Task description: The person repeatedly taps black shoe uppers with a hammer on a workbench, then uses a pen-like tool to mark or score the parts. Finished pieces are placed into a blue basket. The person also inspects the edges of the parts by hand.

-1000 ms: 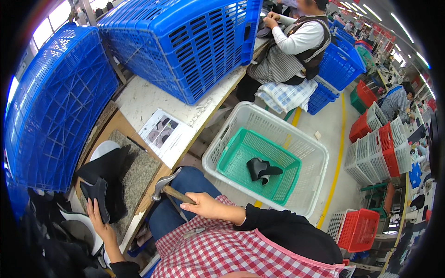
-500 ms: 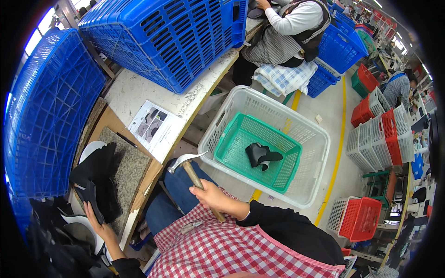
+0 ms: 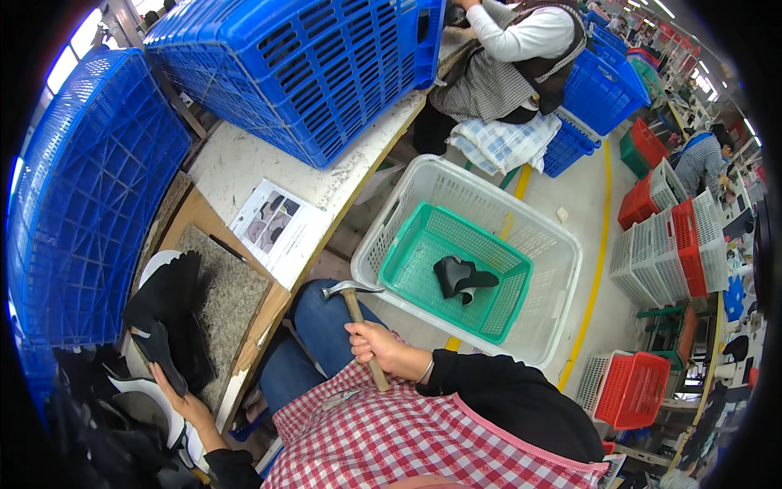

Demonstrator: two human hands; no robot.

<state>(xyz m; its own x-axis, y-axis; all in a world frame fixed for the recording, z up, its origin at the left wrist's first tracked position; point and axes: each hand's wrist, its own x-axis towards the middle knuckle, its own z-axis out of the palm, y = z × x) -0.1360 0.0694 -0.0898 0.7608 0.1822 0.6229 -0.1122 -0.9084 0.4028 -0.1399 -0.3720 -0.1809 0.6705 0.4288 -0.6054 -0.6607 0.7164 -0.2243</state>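
My right hand (image 3: 379, 346) is closed round the wooden handle of a claw hammer (image 3: 353, 308), held over my lap with its metal head up. On the left, my left hand (image 3: 181, 399) rests against the lower edge of a black shoe upper (image 3: 183, 350), its fingers stretched out along the piece. My thumb is hard to make out. The upper lies partly on a grey, rough-faced slab (image 3: 236, 301) on the bench. Beside my left forearm is a heap of black and white shoe pieces (image 3: 106, 416).
Blue crates (image 3: 318, 90) stand on the white bench (image 3: 232, 155), near a printed sheet (image 3: 273, 228) and a pen (image 3: 228, 248). On the floor, a white basket (image 3: 562, 318) holds a green basket (image 3: 407, 244) with black shoe pieces (image 3: 463, 277). A co-worker (image 3: 521, 49) sits ahead.
My right hand and the hammer have shifted slightly; the hammer's handle is more upright and its head has turned a little. My left hand stays at the black upper.
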